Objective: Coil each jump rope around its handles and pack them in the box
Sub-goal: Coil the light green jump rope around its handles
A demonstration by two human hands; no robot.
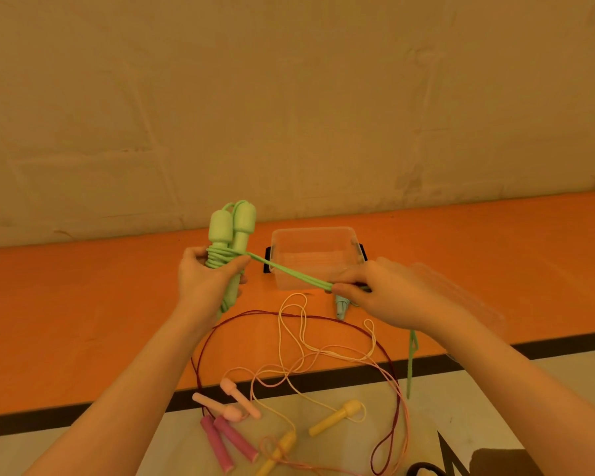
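1. Left hand (205, 276) at frame centre-left grips the two upright pale green plastic jump-rope handles (232, 231), cord coiled round them.
2. Right hand (389, 290) pinches the taut green cord (289, 271).
3. Clear plastic box (315, 257) sits behind on the orange bench (83, 304).
4. Pink, yellow and magenta ropes lie loose, lower centre.

Two bare forearms entered from the lower edge of the view, one on each side. No sleeves, cuffs or gloves showed on either arm up to the frame's edge. Left hand (208, 280) was bare, with no ring, watch or band visible. Right hand (380, 292) was likewise bare, wrist uncovered. Fingernails looked short and unpainted, though the picture was too soft to be sure.
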